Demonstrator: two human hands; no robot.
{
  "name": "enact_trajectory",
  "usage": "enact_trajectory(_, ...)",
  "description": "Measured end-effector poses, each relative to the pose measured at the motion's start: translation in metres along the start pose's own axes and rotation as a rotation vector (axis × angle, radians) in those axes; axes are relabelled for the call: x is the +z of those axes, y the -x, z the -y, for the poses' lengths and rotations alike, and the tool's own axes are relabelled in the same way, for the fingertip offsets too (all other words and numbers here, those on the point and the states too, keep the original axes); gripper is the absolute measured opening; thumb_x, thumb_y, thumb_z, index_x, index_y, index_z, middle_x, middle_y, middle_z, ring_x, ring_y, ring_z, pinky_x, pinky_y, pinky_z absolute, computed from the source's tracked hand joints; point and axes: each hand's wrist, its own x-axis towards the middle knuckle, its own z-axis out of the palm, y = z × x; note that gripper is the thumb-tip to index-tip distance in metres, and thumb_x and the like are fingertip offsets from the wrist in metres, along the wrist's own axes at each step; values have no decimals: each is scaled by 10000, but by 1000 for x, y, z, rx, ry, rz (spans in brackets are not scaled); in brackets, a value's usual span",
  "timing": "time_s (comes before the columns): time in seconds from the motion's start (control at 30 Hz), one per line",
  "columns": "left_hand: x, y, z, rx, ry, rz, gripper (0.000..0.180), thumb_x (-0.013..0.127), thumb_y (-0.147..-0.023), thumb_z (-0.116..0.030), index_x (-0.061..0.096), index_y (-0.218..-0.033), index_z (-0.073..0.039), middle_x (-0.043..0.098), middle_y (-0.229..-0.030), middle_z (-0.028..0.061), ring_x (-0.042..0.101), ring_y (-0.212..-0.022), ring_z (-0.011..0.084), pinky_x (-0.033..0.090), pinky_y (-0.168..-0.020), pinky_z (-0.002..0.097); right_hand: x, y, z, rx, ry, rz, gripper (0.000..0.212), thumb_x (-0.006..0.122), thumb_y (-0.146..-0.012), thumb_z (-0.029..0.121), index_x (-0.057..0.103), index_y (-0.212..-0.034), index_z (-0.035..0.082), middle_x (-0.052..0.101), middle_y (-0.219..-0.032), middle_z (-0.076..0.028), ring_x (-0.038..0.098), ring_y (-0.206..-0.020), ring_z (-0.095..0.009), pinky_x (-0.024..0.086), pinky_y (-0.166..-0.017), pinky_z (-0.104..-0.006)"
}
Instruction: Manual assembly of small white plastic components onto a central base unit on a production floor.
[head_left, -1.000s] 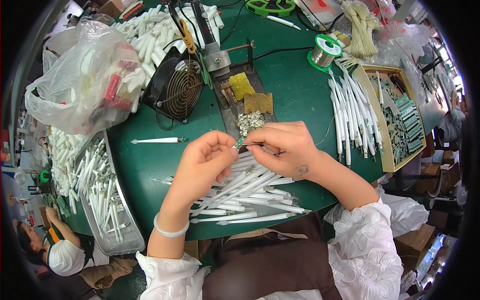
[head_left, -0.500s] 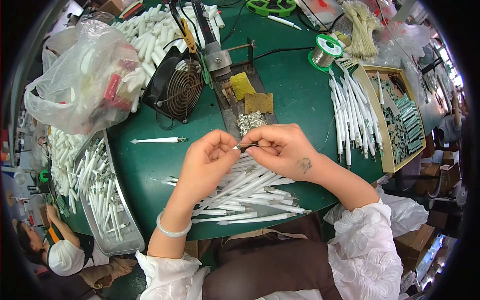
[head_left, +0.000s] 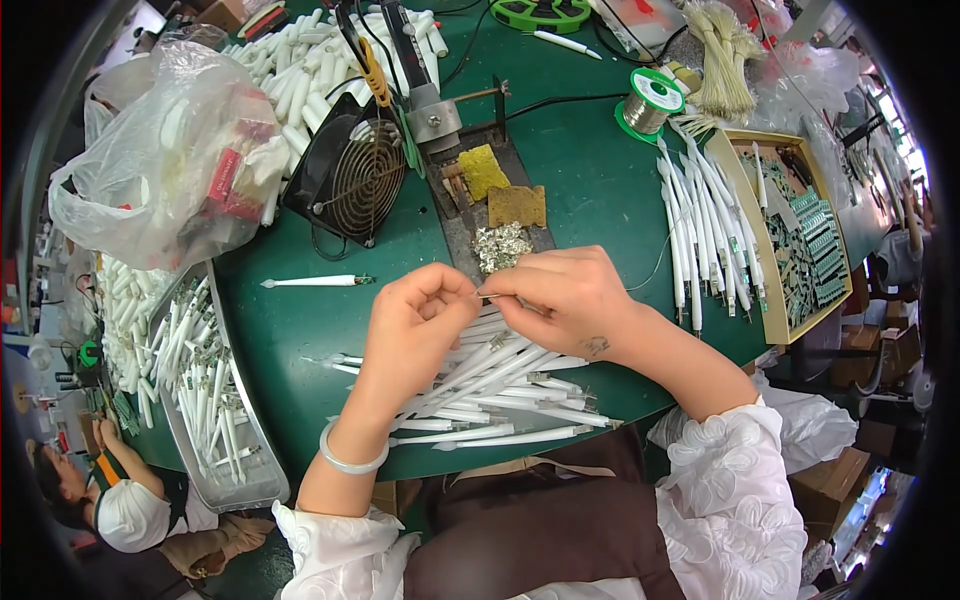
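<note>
- Hands, two: left hand [head_left: 425,310] and right hand [head_left: 568,298], fingertips meeting at the table's near middle; each is pinched together on one slender piece [head_left: 487,296], largely hidden by the fingers.
- Position of the slender piece: above the table [head_left: 590,160], just nearer the person than one heap of silvery scraps [head_left: 502,246].
- White pen-shaped sticks [head_left: 510,395]: one pile below the hands, well over ten, overlapping and not exactly countable.
- Single sticks: one lone stick [head_left: 315,281] left of the hands; another, the far stick [head_left: 567,45], near the table's far edge.
- Right side: one row of sticks [head_left: 695,230], roughly ten, beside one cardboard tray [head_left: 765,290] of green circuit boards [head_left: 825,250].
- Left side: one metal tray [head_left: 265,470] of further sticks, too crowded to count.
- Beyond the hands: two sponges, one yellow sponge [head_left: 483,172] and one brown sponge [head_left: 517,206]; one black fan [head_left: 345,175]; one solder reel [head_left: 652,103]; one wire bundle [head_left: 717,60].
- Obstructions: the left forearm covers part of the pile; one clear plastic bag [head_left: 150,190] hides some white tubes [head_left: 300,75].
</note>
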Motion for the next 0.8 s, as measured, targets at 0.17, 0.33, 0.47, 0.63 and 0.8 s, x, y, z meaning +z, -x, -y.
enact_trajectory(0.17,2,0,-2,-22,21,-5,27,612,-831,-30,609,-843,-6,593,-706,-21,486,-546,5,360,-467,166,4,1,-1,-13,39,-10,130,682,-711,33,641,-826,78,522,-573,-10,515,-466,-162,415,-450,-294)
enact_trajectory(0.33,3,0,2,3,9,-22,48,637,-822,-27,605,-829,9,582,-697,-35,470,-568,-12,365,-500,166,1,0,5,162,-6,102,142,692,-709,45,603,-812,87,489,-565,1,507,-473,-152,407,-453,-287)
enact_trajectory(0.47,2,-3,6,5,0,-3,24,607,-826,-20,590,-830,-4,583,-708,-26,481,-567,0,366,-490,164,2,1,3,124,10,67,149,693,-708,44,606,-821,87,481,-563,2,500,-470,-145,404,-454,-286)
enact_trajectory(0.63,1,-7,11,24,-32,-8,7,582,-823,-12,582,-829,-16,589,-713,-14,498,-552,19,389,-481,168,5,3,2,112,35,38,170,697,-701,34,617,-843,82,472,-559,4,493,-468,-145,405,-456,-285)
enact_trajectory(0.8,-1,-12,13,87,-6,-49,15,589,-791,-13,589,-777,-17,575,-649,-17,492,-519,25,367,-448,176,-3,-1,6,236,-33,79,153,699,-729,28,614,-852,61,477,-582,2,474,-490,-104,395,-467,-253)
